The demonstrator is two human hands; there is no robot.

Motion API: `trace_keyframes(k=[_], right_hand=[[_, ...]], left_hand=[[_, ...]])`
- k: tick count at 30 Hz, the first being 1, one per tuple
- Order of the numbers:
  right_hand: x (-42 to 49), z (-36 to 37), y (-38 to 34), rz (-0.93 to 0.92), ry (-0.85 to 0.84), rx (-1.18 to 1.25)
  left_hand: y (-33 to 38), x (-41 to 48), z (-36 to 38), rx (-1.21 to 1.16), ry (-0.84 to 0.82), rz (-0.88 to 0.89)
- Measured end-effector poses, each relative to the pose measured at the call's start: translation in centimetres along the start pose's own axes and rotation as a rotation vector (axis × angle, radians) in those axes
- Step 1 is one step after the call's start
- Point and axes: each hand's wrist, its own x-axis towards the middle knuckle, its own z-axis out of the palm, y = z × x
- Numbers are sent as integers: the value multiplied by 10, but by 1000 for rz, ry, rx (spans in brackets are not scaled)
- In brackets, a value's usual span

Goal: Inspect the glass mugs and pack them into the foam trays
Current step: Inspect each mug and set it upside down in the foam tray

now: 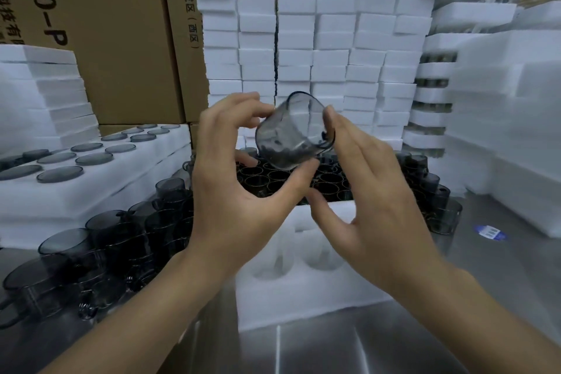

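A smoky grey glass mug (293,132) is held tilted in the air at the middle of the view, its open rim turned up and away. My left hand (239,179) grips it, fingers over the rim and thumb under the base. My right hand (373,191) touches the mug's right side near the handle with nearly straight fingers. Below the hands lies a white foam tray (303,297) with round pockets on the steel table. Many more grey mugs (127,240) stand crowded to the left and behind the tray.
A filled foam tray (100,179) showing mug bottoms sits at left on other trays. Stacks of white foam blocks (306,39) rise behind, with foam trays (501,130) stacked at right. Cardboard boxes (121,39) stand at the back left. A blue sticker (490,232) lies on the table.
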Motion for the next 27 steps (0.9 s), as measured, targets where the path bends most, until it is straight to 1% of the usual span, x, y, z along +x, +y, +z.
trace_keyframes(k=[2,4,5,7,13,16,18,22,27], right_hand=[[-2,0,0,7,-194,-44],[-4,0,-1,-8,-377,-117],[-5,0,-2,4,-456,-134],[-4,-2,-4,43,-550,-144],[-2,-5,-4,111,-594,-141],[-3,-4,-5,117,-607,-138],[-3,-3,-5,117,-611,-131],[-2,-3,-6,125,-619,-115],[-2,-3,-5,128,-634,-125]], left_hand=[[1,-2,1,-39,-35,17],[2,-4,2,-23,-61,20],[3,-4,3,6,-75,18],[2,-5,4,59,-100,20],[-1,-2,3,99,-89,9],[-1,-2,2,-1,-49,-55],[-1,0,1,-14,-14,-73],[-2,1,-1,159,23,-28],[-1,1,-1,193,13,-16]])
